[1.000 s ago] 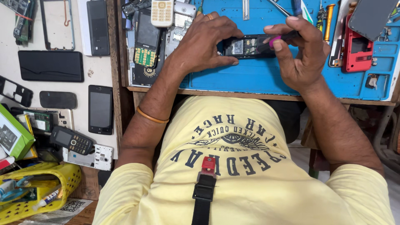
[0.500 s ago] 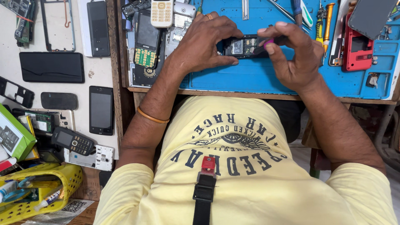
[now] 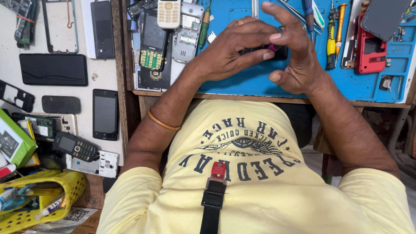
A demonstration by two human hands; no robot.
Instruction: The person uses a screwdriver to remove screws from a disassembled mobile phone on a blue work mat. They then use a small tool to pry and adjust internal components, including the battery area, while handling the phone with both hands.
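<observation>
I am looking down at a small dark opened phone (image 3: 277,52) lying on the blue rubber work mat (image 3: 242,82), mostly hidden under my hands. My left hand (image 3: 234,52) is lying on top of it with the fingers pressed close together. My right hand (image 3: 294,56) is sitting just beside it, and its thumb and first finger are pinching a tiny pink piece (image 3: 272,47) right above the phone; its other fingers are spreading upward. To the right, a red phone shell (image 3: 370,52) is resting on the mat, near yellow-handled screwdrivers (image 3: 331,39). To the left, a white keypad phone (image 3: 169,14) is lying over other phone parts. Farther left, a flat black phone (image 3: 105,113) is lying on a white table (image 3: 102,73).
</observation>
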